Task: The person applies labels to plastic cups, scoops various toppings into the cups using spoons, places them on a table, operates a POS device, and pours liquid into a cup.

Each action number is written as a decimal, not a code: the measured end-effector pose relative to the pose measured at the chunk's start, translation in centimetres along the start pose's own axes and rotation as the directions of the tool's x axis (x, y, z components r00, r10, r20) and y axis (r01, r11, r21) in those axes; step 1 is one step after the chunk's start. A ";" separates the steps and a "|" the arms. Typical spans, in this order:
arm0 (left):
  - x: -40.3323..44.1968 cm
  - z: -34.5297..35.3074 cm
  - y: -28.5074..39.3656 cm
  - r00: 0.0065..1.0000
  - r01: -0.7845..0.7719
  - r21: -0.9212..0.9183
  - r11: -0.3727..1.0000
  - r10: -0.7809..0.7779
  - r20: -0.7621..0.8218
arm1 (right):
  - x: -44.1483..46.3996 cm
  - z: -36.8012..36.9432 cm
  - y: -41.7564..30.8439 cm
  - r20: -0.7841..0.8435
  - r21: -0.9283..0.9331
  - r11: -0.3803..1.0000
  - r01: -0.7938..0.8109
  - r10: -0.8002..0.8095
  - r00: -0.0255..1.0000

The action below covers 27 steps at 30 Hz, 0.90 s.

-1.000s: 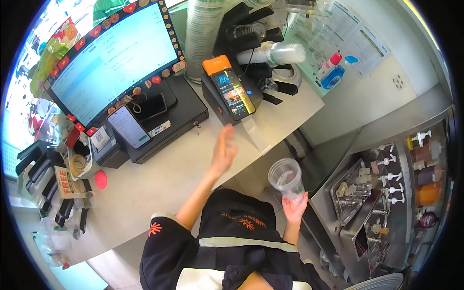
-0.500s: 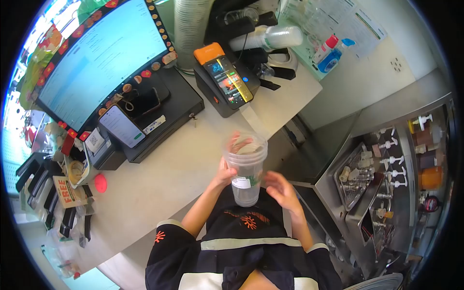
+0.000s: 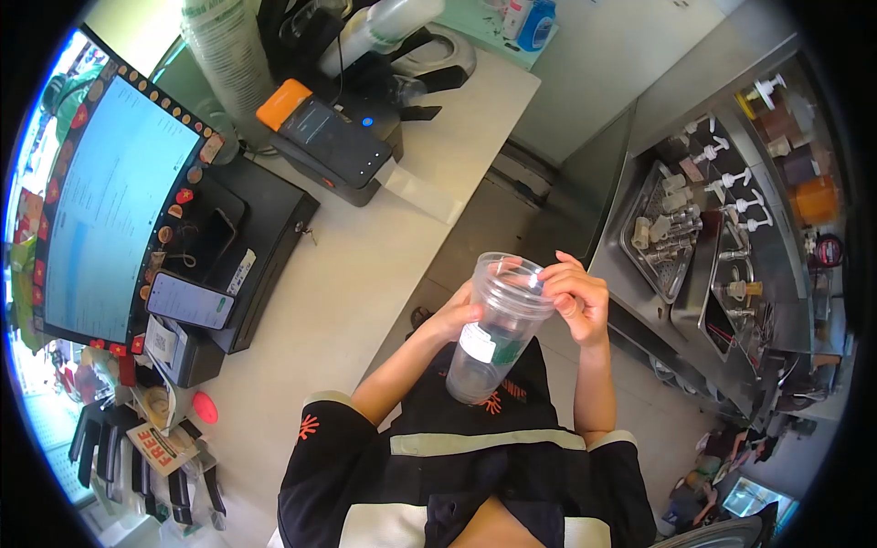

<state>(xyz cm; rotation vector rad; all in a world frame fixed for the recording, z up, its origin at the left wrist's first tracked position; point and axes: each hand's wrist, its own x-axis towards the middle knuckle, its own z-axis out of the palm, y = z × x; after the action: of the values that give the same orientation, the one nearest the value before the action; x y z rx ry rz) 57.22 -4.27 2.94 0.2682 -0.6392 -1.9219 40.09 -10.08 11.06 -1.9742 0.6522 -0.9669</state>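
Clear plastic cups (image 3: pixel 493 342), stacked one inside another, are held in front of my apron, tilted with the open end up and to the right. The outer cup carries a white label (image 3: pixel 477 342) and some green print. My left hand (image 3: pixel 457 315) is closed round the stack's left side, below the rims; some of its fingers show only through the clear plastic. At the upper right, my right hand (image 3: pixel 580 297) grips the rims with its fingers and thumb. How many cups are nested is hard to make out.
A counter (image 3: pixel 329 292) on the left bears a monitor (image 3: pixel 119 210), a phone (image 3: pixel 190 300), an orange-and-black payment terminal (image 3: pixel 324 137) and a tall cup stack (image 3: pixel 224 64). On the right stands a steel station with a drain tray (image 3: pixel 667 237) and pump bottles (image 3: pixel 722 183).
The view has turned right, towards the steel station. My right hand has gone from beside the cups to their rims, and the stack leans more to the right.
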 end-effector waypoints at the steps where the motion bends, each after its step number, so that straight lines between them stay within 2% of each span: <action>1: 0.4 0.6 0.1 1.000 0.001 0.013 1.000 -0.001 0.004 | -0.3 -0.3 -0.3 -0.061 -0.022 1.000 -0.001 0.000 0.998; 4: 1.6 2.0 -0.4 1.000 0.004 0.040 0.999 -0.004 0.007 | -1.5 -1.5 -0.4 -0.156 -0.056 0.998 0.001 -0.010 0.988; 6: 2.2 2.6 -1.5 0.998 -0.047 0.184 0.982 0.053 -0.028 | -2.1 -2.5 -1.0 -0.175 -0.082 0.996 0.030 -0.044 0.984; 8: 2.7 3.6 -2.5 0.995 -0.091 0.221 0.971 0.100 -0.028 | -2.9 -3.6 -1.2 -0.177 -0.175 0.984 -0.011 -0.021 0.984; 9: 2.9 3.8 -3.2 0.993 -0.104 0.307 0.946 0.118 -0.025 | -3.2 -4.2 -1.2 -0.176 -0.193 0.981 0.018 -0.052 0.983; 10: 3.2 4.2 -3.9 0.991 -0.117 0.390 0.913 0.136 -0.022 | -3.7 -4.9 -1.0 -0.168 -0.186 0.982 0.032 -0.064 0.984; 11: 3.4 5.0 -4.2 0.989 -0.123 0.452 0.883 0.145 -0.015 | -4.3 -5.6 -0.8 -0.240 -0.131 0.991 0.020 -0.051 0.969; 13: 3.9 5.8 -5.9 0.988 -0.127 0.469 0.874 0.152 -0.016 | -5.1 -7.0 -0.8 -0.350 -0.042 0.999 0.030 -0.042 0.936; 16: 4.6 8.0 -8.1 0.982 -0.151 0.505 0.850 0.186 -0.020 | -6.7 -9.4 -0.7 -0.379 -0.009 0.998 0.057 -0.056 0.924; 18: 5.2 9.8 -9.3 0.985 -0.161 0.482 0.861 0.171 0.025 | -7.7 -11.0 -0.7 -0.395 0.006 0.995 0.100 -0.089 0.914; 20: 6.3 10.8 -11.0 0.986 -0.162 0.433 0.887 0.162 0.037 | -8.9 -12.9 -0.6 -0.427 -0.081 0.980 0.179 -0.197 0.882; 21: 6.9 11.3 -11.9 0.988 -0.155 0.375 0.914 0.144 0.056 | -9.8 -13.7 -0.6 -0.477 0.027 0.992 0.124 -0.096 0.874; 22: 7.5 12.0 -12.8 0.988 -0.152 0.379 0.913 0.141 0.058 | -10.4 -14.5 -1.0 -0.481 0.028 0.992 0.126 -0.097 0.871; 24: 8.6 13.5 -14.3 0.995 -0.031 0.125 0.992 0.019 0.095 | -11.0 -16.2 -2.2 -0.533 0.149 0.985 0.090 0.003 0.846; 26: 9.5 15.5 -14.7 0.999 -0.013 0.077 0.997 0.009 0.048 | -11.8 -17.6 -2.9 -0.515 0.167 0.978 0.123 -0.020 0.857; 27: 10.1 15.6 -15.2 0.993 0.047 0.104 0.993 -0.058 0.104 | -12.2 -18.2 -3.1 -0.463 0.148 0.980 0.135 -0.052 0.885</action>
<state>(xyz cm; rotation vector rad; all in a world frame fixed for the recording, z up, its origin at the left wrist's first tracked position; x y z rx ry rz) 33.93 -3.73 8.60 0.2490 -0.8099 -1.9667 18.55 -7.74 15.61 -1.6394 0.7007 -1.5241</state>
